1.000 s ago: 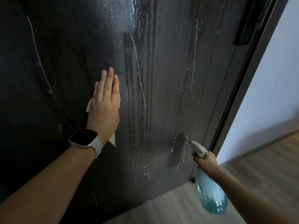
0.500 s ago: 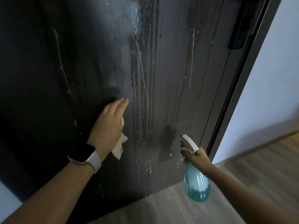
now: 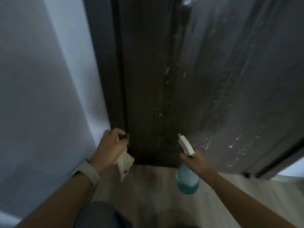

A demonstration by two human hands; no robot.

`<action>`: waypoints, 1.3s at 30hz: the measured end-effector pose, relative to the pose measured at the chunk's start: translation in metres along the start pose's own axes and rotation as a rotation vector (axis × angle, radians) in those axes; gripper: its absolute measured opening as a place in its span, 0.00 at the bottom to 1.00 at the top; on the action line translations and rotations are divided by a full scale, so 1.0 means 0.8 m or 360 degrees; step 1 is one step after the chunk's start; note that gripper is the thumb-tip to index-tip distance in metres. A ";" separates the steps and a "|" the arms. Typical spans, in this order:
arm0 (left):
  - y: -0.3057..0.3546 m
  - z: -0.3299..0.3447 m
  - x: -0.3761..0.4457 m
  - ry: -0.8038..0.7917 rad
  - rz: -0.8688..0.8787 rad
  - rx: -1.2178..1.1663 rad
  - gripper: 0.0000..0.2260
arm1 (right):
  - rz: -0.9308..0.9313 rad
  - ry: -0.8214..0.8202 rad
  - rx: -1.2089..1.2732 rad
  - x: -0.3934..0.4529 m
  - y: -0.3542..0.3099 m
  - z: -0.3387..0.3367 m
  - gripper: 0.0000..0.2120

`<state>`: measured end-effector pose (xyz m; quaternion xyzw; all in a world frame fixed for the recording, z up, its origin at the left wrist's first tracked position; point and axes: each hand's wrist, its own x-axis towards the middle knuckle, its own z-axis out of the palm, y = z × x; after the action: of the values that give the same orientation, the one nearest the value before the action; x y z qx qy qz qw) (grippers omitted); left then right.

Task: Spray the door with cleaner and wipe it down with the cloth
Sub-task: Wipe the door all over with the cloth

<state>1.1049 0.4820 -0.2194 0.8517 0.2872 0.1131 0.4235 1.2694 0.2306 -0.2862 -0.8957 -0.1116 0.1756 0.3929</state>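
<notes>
now left hand [image 3: 109, 148] bunching limp cloth [image 3: 124, 162], right hand [image 3: 196, 159] gripping spray bottle [image 3: 186, 180] neck; door [image 3: 230, 79] looking wet, likely slippery.

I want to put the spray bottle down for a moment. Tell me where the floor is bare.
Bare floor lies right of the spray bottle, bordered by the door bottom and the right forearm. A narrower patch runs between the cloth and the bottle, below the door. It is tight on the left, where the left hand, the wall and a knee close in.
</notes>
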 end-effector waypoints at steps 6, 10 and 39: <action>-0.130 -0.034 -0.029 0.0110 -0.0304 -0.0017 0.16 | -0.0101 -0.0205 -0.0454 0.007 -0.025 0.122 0.23; -0.187 -0.023 -0.050 0.0260 -0.0333 -0.0039 0.19 | -0.0047 -0.0434 -0.0257 0.020 -0.022 0.209 0.15; -0.196 0.015 -0.089 0.0580 -0.0474 -0.1058 0.12 | -0.0053 -0.0661 0.0816 -0.013 -0.071 0.279 0.16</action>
<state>0.9906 0.5068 -0.3466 0.5835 0.4257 0.2862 0.6296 1.1666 0.4131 -0.3823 -0.7107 -0.1561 0.3705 0.5773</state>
